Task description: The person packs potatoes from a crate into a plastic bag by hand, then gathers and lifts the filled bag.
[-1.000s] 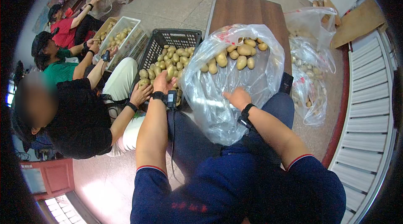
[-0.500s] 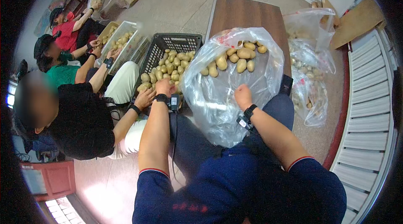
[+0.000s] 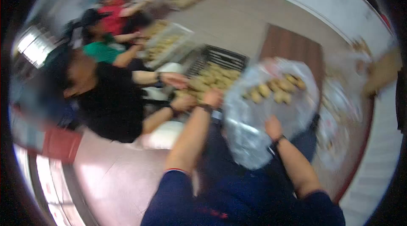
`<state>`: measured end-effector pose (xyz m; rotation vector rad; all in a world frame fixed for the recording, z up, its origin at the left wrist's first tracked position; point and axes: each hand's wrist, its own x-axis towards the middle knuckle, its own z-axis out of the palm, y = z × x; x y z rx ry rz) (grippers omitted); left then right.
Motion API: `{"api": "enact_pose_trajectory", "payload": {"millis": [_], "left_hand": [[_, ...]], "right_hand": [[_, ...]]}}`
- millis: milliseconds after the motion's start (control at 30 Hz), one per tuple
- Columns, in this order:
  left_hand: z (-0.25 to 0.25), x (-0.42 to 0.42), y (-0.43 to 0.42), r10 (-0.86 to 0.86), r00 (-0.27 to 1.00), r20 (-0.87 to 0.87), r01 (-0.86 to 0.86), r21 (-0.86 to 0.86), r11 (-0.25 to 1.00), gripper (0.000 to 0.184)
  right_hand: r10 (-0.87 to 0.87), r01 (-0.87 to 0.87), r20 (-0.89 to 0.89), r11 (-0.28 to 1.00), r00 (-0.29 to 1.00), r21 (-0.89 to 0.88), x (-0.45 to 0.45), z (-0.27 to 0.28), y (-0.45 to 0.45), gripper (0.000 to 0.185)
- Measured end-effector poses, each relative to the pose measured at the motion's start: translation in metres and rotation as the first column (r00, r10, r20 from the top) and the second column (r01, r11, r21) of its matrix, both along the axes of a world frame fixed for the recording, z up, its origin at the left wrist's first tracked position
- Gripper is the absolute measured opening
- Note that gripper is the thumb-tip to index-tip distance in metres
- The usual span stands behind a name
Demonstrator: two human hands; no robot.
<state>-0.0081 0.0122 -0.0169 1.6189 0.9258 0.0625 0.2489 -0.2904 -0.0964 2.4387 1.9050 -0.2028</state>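
Observation:
My left hand [image 3: 213, 97] is in the black crate [image 3: 229, 54] among several potatoes [image 3: 208, 77]. Blur hides its fingers, so whether it grips a potato is unclear. My right hand [image 3: 273, 127], closed, is at the near side of a large clear plastic bag [image 3: 243, 141]. Its fingers appear to pinch the film. Several potatoes [image 3: 277, 88] lie together toward the far side of the bag, which spreads over the end of a brown wooden table [image 3: 292, 44] and toward my lap.
At my left, a person in black [image 3: 108, 99] has both hands at the same crate. Beyond, other people sit by a white crate [image 3: 182, 35] of potatoes. Filled clear bags [image 3: 335, 133] stand on the floor at right, near a white radiator [image 3: 375, 158].
The view has swung left and blurred, shifting everything rightward and down. The neighbour's far hand has lifted off the potatoes. My left hand stays at the crate, my right at the bag.

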Motion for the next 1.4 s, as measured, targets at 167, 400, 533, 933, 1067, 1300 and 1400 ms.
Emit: {"api": "enact_pose_trajectory", "payload": {"millis": [167,400,533,933,1067,1300,1400], "left_hand": [[0.082,0.043,-0.065,0.263,0.964,0.048,-0.236,-0.306,0.922,0.021],[0.057,0.065,-0.080,-0.090,0.996,-0.004,0.082,-0.366,0.927,0.028],[0.085,0.068,-0.093,-0.150,0.986,-0.068,0.132,-0.223,0.966,0.036],[0.069,0.073,-0.077,0.003,0.998,-0.056,-0.012,-0.160,0.987,0.042],[0.081,0.078,-0.079,0.019,0.997,-0.068,-0.026,-0.093,0.995,0.039],[0.083,0.090,-0.076,0.069,0.995,0.069,-0.070,0.004,0.998,0.040],[0.091,0.096,-0.076,0.137,0.985,0.103,-0.140,0.015,0.990,0.038]], "right_hand": [[-0.358,0.458,-0.423,0.875,0.832,0.160,-0.028,0.068,-0.021,0.016],[-0.061,0.127,-0.366,0.979,0.929,0.161,-0.024,0.022,-0.047,0.020],[-0.035,0.067,-0.438,0.996,0.898,0.059,-0.031,0.047,-0.038,0.026],[-0.272,0.466,-0.565,0.854,0.779,0.231,-0.017,0.139,-0.004,0.049],[-0.293,0.661,-0.678,0.649,0.674,0.377,0.027,0.155,0.053,0.045],[-0.241,0.725,-0.960,0.686,0.142,-0.065,0.107,0.134,0.124,0.031],[-0.203,0.385,-0.408,0.815,0.890,0.433,0.166,0.083,0.157,0.027]]}}
